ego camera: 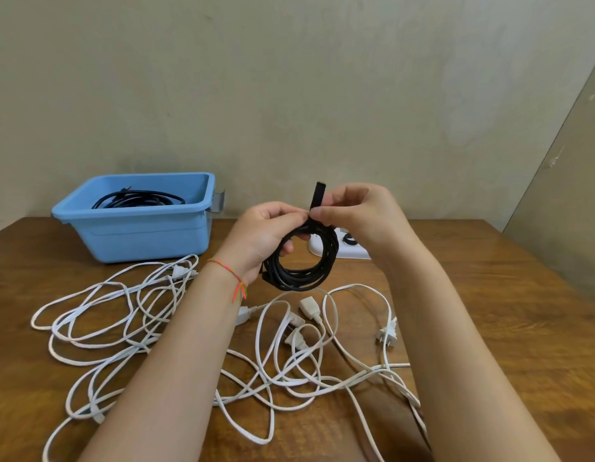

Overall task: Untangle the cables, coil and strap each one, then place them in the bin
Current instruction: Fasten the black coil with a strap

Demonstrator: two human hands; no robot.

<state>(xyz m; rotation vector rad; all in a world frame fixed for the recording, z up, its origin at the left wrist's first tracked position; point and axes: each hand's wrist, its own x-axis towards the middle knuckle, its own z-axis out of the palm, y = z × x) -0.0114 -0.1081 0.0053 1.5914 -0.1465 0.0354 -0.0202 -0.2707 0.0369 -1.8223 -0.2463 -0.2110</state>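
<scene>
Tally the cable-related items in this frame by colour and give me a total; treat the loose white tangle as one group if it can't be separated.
Black: 3, the coiled cable gripped by the left hand, the strap pinched by the right hand, and the cable in the bin.
White: 1 tangle of cables; strands cannot be separated.
Blue: 1 bin.
Total: 5

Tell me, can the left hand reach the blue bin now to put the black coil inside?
Probably yes. The blue bin stands open-topped just left of the left hand, nothing between them. But the right hand is pinching the strap on the black coil, so strapping looks unfinished.
</scene>
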